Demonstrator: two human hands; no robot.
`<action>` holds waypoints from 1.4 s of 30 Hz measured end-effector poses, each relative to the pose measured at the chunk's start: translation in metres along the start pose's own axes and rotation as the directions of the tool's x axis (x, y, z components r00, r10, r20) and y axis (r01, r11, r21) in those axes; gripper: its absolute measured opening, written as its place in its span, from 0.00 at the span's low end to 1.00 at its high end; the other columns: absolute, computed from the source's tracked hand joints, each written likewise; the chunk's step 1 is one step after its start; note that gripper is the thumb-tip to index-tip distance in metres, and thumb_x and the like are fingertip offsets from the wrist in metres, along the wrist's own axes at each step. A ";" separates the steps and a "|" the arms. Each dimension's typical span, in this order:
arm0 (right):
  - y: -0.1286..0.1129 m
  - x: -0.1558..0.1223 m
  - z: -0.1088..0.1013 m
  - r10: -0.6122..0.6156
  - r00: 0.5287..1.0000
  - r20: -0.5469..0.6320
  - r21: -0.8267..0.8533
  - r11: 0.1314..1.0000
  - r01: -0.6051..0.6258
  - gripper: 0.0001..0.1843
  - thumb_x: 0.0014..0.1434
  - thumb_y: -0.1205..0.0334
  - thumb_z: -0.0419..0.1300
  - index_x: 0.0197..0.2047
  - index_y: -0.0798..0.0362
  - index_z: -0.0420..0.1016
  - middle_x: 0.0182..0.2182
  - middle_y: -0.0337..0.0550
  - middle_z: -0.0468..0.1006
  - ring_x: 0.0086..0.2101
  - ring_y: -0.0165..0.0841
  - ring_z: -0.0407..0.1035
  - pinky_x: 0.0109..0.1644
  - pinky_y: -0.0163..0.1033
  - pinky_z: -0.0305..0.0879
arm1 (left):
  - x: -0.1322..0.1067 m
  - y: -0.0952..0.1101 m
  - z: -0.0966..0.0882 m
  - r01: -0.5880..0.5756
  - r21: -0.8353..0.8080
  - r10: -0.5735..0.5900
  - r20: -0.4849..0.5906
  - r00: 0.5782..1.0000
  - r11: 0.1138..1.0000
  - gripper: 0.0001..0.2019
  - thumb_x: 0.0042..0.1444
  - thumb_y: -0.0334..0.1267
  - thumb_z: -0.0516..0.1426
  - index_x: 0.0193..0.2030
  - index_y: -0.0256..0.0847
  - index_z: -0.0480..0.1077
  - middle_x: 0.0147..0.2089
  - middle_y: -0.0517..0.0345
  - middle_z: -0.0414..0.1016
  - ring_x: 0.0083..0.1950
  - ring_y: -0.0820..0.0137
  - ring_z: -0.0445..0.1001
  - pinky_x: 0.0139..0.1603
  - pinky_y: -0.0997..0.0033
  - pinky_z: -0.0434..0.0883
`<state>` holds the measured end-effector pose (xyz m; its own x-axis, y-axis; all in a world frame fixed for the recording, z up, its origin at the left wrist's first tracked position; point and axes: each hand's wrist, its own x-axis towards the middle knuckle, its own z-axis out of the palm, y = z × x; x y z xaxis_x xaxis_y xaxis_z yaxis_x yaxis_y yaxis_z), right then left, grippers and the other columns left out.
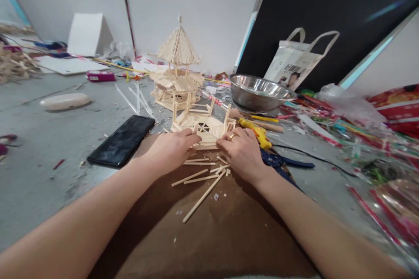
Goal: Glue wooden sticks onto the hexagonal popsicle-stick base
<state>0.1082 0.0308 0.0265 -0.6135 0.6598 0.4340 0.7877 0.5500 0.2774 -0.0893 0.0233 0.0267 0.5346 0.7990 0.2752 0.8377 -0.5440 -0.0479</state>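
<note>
A small model base made of pale wooden sticks, with short upright posts around its rim, stands at the far end of a brown board. My left hand has its fingers closed at the front left of this base. At the front right, my right hand, with a ring on one finger, pinches its edge. My fingertips are partly hidden. Several loose wooden sticks lie on the board between my forearms. Right behind the base rises a taller stick pavilion with a pointed roof.
A black phone lies left. Beside my right hand are a yellow glue gun and a blue-handled cutting tool. Behind stand a metal bowl and a white bag. Plastic scraps litter the right; a white case lies left.
</note>
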 end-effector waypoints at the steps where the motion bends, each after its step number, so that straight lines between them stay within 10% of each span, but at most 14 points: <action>1: 0.000 0.000 0.000 -0.001 1.000 -0.002 -0.001 1.000 0.001 0.06 0.52 0.63 0.52 0.28 0.51 0.69 0.27 0.39 0.71 0.33 0.32 0.53 0.36 0.39 0.42 | 0.000 0.001 0.000 0.010 0.010 -0.010 0.003 1.000 1.000 0.11 0.52 0.41 0.44 0.41 0.48 0.62 0.38 0.61 0.67 0.33 0.71 0.69 0.25 0.75 0.60; 42: 0.001 -0.001 0.000 -0.023 1.000 0.009 -0.005 1.000 0.023 0.06 0.52 0.65 0.52 0.28 0.51 0.69 0.28 0.39 0.71 0.33 0.32 0.54 0.36 0.39 0.42 | -0.002 0.006 0.006 0.070 0.052 -0.070 0.011 0.997 0.996 0.15 0.54 0.41 0.42 0.29 0.41 0.67 0.28 0.57 0.72 0.30 0.69 0.70 0.27 0.73 0.60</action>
<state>0.1093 0.0304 0.0262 -0.6320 0.6517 0.4194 0.7737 0.5623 0.2920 -0.0851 0.0198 0.0203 0.4755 0.8380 0.2675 0.8776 -0.4730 -0.0781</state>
